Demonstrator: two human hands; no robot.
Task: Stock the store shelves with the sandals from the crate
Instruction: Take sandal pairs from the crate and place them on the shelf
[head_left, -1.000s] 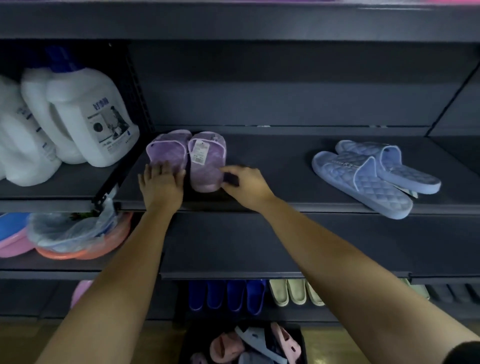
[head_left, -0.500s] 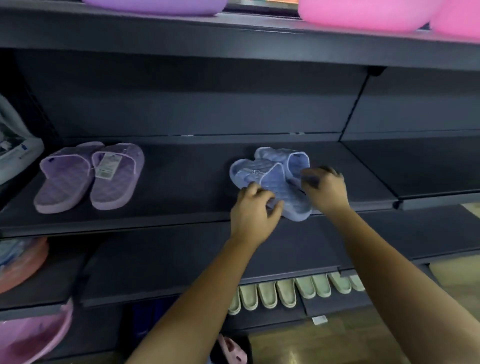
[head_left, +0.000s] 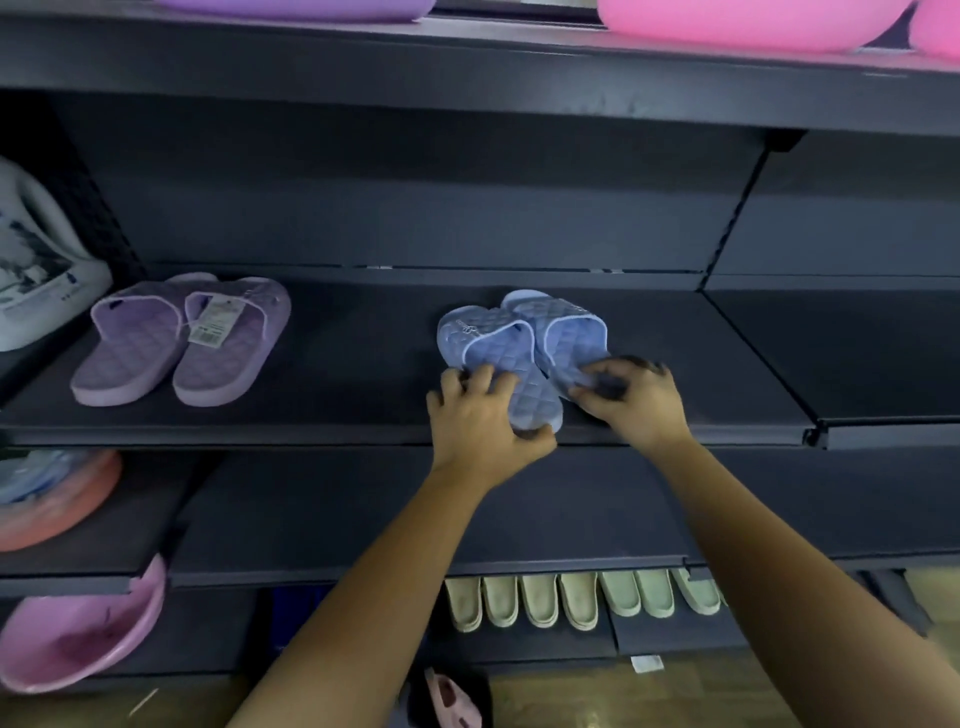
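1. Gripping heel of the left blue sandal (head_left: 485, 340) with left grip (head_left: 480, 421), fingers curled over.
2. Pinching heel of the right blue sandal (head_left: 569, 332) with right grip (head_left: 636, 400).
3. Lying mid shelf (head_left: 363, 374), touching, well apart from purple pair (head_left: 182, 340) over at left.

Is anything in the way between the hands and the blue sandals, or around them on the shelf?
Nothing visible. The left hand and right hand grip the blue sandals by the heels on the shelf; the purple sandals sit apart, leftward.
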